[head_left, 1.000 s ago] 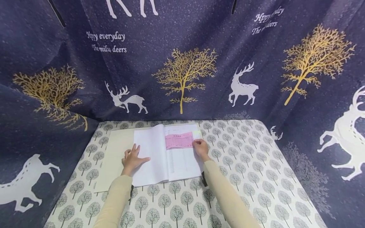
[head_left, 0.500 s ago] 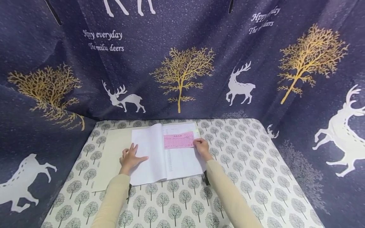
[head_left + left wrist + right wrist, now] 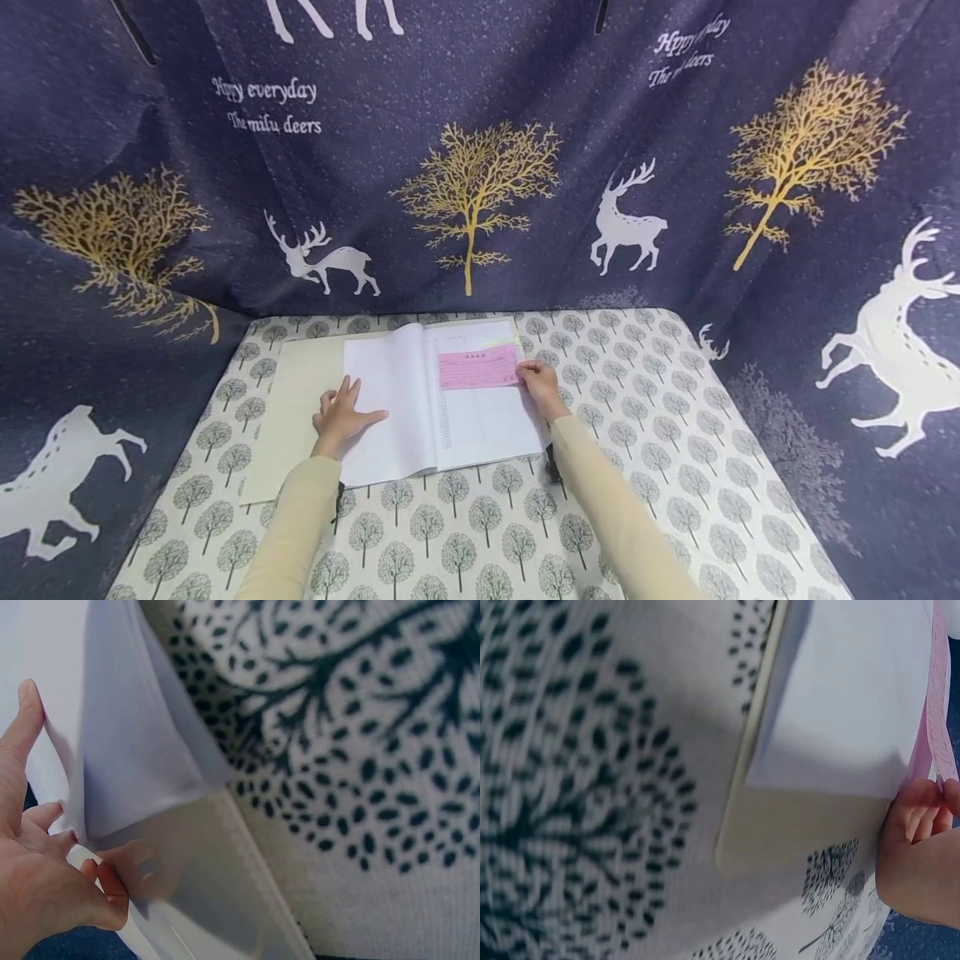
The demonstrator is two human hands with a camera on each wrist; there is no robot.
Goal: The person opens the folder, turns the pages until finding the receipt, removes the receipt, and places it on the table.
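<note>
An open folder with a cream cover point(image 3: 288, 417) lies on the table, holding a stack of white pages. My left hand point(image 3: 341, 417) rests on the turned-over left page point(image 3: 386, 446), thumb and fingers spread; the left wrist view shows this hand point(image 3: 52, 877) at the edge of the sheets. My right hand point(image 3: 542, 387) pinches the right end of a pink printed slip point(image 3: 476, 371) between thumb and fingers. This slip lies over the upper part of the right page point(image 3: 487, 425). In the right wrist view the pinching hand point(image 3: 922, 840) is partly cut off by the frame edge.
A pale tablecloth point(image 3: 645, 433) printed with trees covers the table. Behind and on both sides hangs a dark blue curtain point(image 3: 540, 200) with deer and golden trees. A pale yellow-green strip point(image 3: 498, 341) shows above the slip.
My right hand has moved a little to the right with the pink slip, whose left end now sits farther from the folder's middle. My left hand stays on the left page.
</note>
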